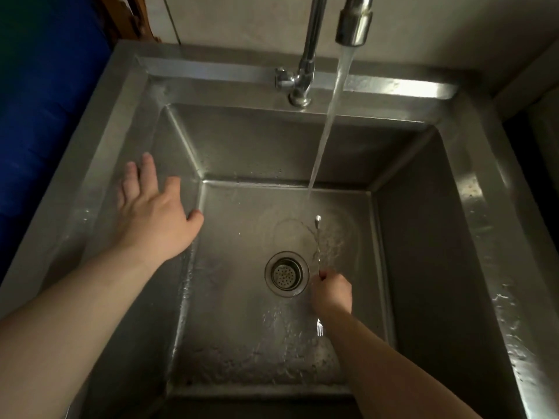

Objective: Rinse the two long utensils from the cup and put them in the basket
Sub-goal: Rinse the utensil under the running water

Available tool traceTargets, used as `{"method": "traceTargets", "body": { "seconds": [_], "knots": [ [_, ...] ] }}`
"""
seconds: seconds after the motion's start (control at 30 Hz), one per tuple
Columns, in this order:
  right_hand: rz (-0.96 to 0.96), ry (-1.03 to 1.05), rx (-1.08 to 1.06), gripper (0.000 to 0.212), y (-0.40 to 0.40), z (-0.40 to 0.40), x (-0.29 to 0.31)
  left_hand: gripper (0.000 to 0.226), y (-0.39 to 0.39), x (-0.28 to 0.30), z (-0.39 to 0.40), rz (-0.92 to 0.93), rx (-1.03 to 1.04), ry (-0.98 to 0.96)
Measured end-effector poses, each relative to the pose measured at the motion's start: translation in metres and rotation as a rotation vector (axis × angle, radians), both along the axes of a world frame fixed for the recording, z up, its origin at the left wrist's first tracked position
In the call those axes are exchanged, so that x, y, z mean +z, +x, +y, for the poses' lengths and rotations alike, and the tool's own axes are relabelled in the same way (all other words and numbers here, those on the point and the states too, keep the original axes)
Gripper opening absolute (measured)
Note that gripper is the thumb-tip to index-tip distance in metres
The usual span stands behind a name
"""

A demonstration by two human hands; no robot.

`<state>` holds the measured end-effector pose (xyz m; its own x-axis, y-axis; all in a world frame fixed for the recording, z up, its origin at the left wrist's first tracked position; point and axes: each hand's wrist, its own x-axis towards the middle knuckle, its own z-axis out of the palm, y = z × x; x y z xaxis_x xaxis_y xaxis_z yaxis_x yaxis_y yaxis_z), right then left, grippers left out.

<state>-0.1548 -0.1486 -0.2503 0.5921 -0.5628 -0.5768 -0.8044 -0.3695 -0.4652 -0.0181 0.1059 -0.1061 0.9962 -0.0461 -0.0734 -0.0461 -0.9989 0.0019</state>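
Big steel sink [479, 189] fills the view, its floor wet and rippling. Up at twelve o'clock the tap [354, 25] is running, and a steady stream of water [329, 116] slants down to land just past the middle of the basin, toward one o'clock.

The left hand [154, 213] sits out at nine o'clock, fingers straight and spread, palm down against the sloping left wall of the sink, holding nothing.

The right hand [331, 294] is low in the basin at about five o'clock from the drain [286, 274], just beside it, curled into a tight fist around a slim metal utensil [317, 237]. The handle pokes out of the top of the fist toward twelve o'clock, its rounded tip up in the splash where the water hits. Fork tines [319, 329] glint below the wrist at six o'clock. Whether that fist holds one long piece or two together, I can't tell from here.
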Motion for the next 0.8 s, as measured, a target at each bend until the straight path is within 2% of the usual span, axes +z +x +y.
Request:
{"method": "traceTargets", "body": {
  "seconds": [0.23, 0.53, 0.8],
  "knots": [
    [0.058, -0.079, 0.026, 0.024, -0.013, -0.011, -0.039, 0.070, 0.001, -0.004, 0.002, -0.032, -0.008, -0.016],
    [0.151, -0.151, 0.122, 0.024, -0.024, -0.018, -0.058, 0.070, 0.002, -0.006, 0.004, -0.053, -0.018, -0.007],
    [0.106, -0.169, 0.080, 0.018, -0.023, -0.015, -0.065, 0.067, 0.001, -0.004, 0.002, -0.044, -0.013, 0.004]
  ]
}}
